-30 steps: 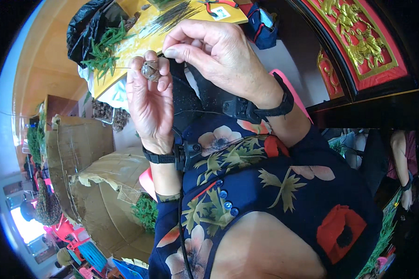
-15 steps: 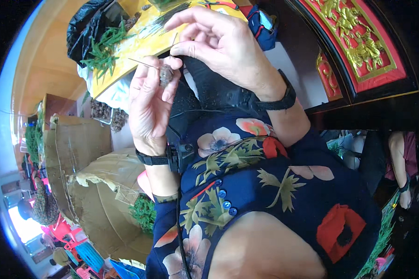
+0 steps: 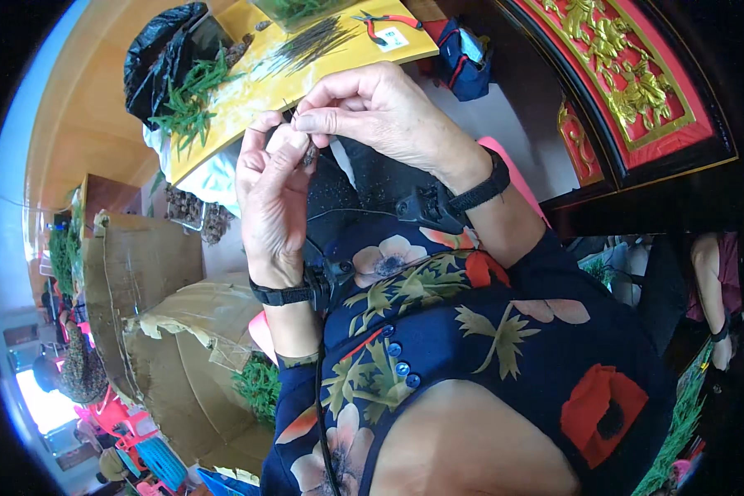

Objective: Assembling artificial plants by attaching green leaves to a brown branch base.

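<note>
My left hand (image 3: 269,198) is closed on a small brown pine cone (image 3: 310,155), mostly covered by the fingers. Thin dark wire (image 3: 286,105) sticks up near the fingertips. Thumb and forefinger of my right hand (image 3: 384,120) pinch together at the wire right beside the left fingertips, so the two hands meet above my lap. Beyond them, a bundle of dark thin wires (image 3: 314,45) lies on the yellow table (image 3: 240,116), with red-handled pliers (image 3: 397,18) at its right.
Green artificial sprigs (image 3: 192,99) and a black plastic bag (image 3: 153,62) occupy the table's left end. Below hang or stand more pine cones (image 3: 215,223). A large cardboard box (image 3: 153,264) stands at my left. Another person's hand (image 3: 722,353) shows at far right, near a carved red-and-gold panel (image 3: 628,66).
My right hand has come down and in toward the left, its raised fingers now curled into a pinch. The left hand has turned, hiding more of the pine cone.
</note>
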`<move>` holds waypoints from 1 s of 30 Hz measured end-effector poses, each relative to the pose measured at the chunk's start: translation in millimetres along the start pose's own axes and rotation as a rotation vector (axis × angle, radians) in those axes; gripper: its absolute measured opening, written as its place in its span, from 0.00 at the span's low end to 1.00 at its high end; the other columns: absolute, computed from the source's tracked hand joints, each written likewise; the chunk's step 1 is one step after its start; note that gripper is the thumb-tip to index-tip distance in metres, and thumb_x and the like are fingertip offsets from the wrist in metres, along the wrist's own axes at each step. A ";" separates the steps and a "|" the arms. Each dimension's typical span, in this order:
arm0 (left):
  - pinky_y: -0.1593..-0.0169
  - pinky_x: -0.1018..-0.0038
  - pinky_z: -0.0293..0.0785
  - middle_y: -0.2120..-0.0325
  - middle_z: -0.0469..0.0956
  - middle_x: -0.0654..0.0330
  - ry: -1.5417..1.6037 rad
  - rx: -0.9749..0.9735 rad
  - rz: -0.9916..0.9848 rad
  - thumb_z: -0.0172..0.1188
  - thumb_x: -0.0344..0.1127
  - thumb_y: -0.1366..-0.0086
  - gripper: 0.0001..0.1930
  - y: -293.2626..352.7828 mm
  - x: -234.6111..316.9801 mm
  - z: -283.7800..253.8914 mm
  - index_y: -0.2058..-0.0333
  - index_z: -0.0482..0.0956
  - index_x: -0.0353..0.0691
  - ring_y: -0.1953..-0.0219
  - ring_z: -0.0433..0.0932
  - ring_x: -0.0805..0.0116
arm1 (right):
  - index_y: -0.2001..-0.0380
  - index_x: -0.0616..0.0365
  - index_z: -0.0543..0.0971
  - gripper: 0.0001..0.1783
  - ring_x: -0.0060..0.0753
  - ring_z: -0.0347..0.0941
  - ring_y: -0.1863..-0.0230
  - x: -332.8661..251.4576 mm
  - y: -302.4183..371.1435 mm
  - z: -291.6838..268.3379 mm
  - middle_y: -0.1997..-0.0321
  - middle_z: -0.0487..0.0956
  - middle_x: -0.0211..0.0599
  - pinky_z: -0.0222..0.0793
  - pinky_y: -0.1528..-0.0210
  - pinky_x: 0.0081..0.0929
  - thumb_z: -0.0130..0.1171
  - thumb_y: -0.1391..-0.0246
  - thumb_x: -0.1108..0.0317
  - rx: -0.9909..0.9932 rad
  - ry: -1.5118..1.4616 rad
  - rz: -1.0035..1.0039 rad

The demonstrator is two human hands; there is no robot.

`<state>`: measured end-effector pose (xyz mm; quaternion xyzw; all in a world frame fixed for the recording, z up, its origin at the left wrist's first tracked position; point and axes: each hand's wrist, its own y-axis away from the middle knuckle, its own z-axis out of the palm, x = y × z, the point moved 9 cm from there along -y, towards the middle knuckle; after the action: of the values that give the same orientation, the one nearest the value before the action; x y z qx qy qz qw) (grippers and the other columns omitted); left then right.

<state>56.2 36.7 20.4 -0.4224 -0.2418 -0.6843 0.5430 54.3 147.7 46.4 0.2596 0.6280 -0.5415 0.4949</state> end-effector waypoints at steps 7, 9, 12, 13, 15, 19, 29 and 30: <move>0.76 0.88 0.57 0.75 0.73 0.62 -0.222 -0.053 -0.150 0.49 0.34 0.37 0.08 2.8 -4.8 14.1 0.63 0.70 0.37 0.76 0.67 0.81 | 0.68 0.67 0.77 0.06 0.14 0.72 0.73 -3.5 3.4 -0.3 0.74 0.76 0.29 0.68 0.70 0.12 0.56 0.47 0.74 0.095 -0.050 0.009; 0.78 0.88 0.54 0.77 0.71 0.64 -0.268 -0.088 -0.198 0.48 0.37 0.36 0.09 5.3 -7.6 15.0 0.65 0.71 0.37 0.78 0.64 0.82 | 0.69 0.67 0.77 0.06 0.13 0.71 0.74 -4.5 3.4 -1.4 0.76 0.76 0.29 0.68 0.71 0.11 0.56 0.47 0.74 0.137 -0.076 0.003; 0.80 0.86 0.45 0.82 0.63 0.69 -0.248 -0.069 -0.169 0.45 0.40 0.36 0.11 1.8 -8.1 8.8 0.71 0.70 0.39 0.81 0.55 0.83 | 0.70 0.66 0.77 0.06 0.12 0.70 0.75 -1.8 2.8 -4.6 0.77 0.76 0.27 0.67 0.72 0.11 0.56 0.47 0.73 0.162 0.103 -0.023; 0.80 0.86 0.45 0.82 0.63 0.69 -0.247 -0.062 -0.165 0.45 0.40 0.36 0.11 2.0 -7.4 8.4 0.71 0.70 0.39 0.81 0.55 0.83 | 0.70 0.66 0.77 0.05 0.11 0.70 0.76 -3.7 2.6 -5.0 0.77 0.76 0.27 0.66 0.73 0.10 0.56 0.47 0.73 0.176 0.190 -0.036; 0.80 0.86 0.45 0.83 0.60 0.70 -0.188 0.009 -0.155 0.45 0.38 0.37 0.10 2.2 -5.3 6.1 0.73 0.69 0.40 0.82 0.54 0.83 | 0.70 0.65 0.77 0.06 0.11 0.70 0.76 -7.6 4.3 -5.5 0.77 0.76 0.26 0.66 0.73 0.09 0.57 0.47 0.73 0.180 0.259 -0.035; 0.80 0.86 0.45 0.83 0.59 0.71 -0.134 0.043 -0.147 0.46 0.36 0.38 0.08 2.3 -2.4 0.0 0.73 0.69 0.40 0.82 0.53 0.84 | 0.71 0.65 0.78 0.06 0.09 0.69 0.76 -14.7 5.8 -5.7 0.77 0.76 0.25 0.64 0.74 0.08 0.58 0.48 0.71 0.224 0.398 -0.037; 0.79 0.85 0.44 0.84 0.56 0.73 -0.204 0.051 -0.157 0.45 0.35 0.39 0.08 4.8 -4.9 -0.1 0.74 0.69 0.40 0.82 0.51 0.84 | 0.71 0.61 0.78 0.04 0.09 0.69 0.75 -40.6 8.0 -0.5 0.72 0.75 0.26 0.63 0.75 0.09 0.60 0.52 0.73 0.275 0.653 -0.263; 0.79 0.85 0.44 0.84 0.56 0.73 -0.223 0.040 -0.158 0.45 0.35 0.39 0.08 4.5 -4.8 1.8 0.74 0.69 0.40 0.82 0.51 0.84 | 0.71 0.61 0.78 0.04 0.09 0.69 0.75 -39.7 6.7 -3.8 0.72 0.75 0.26 0.63 0.75 0.09 0.60 0.52 0.73 0.277 0.654 -0.264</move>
<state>61.3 39.4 16.8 -0.4646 -0.3467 -0.6687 0.4656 73.7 161.4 79.1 0.4003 0.7017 -0.5689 0.1543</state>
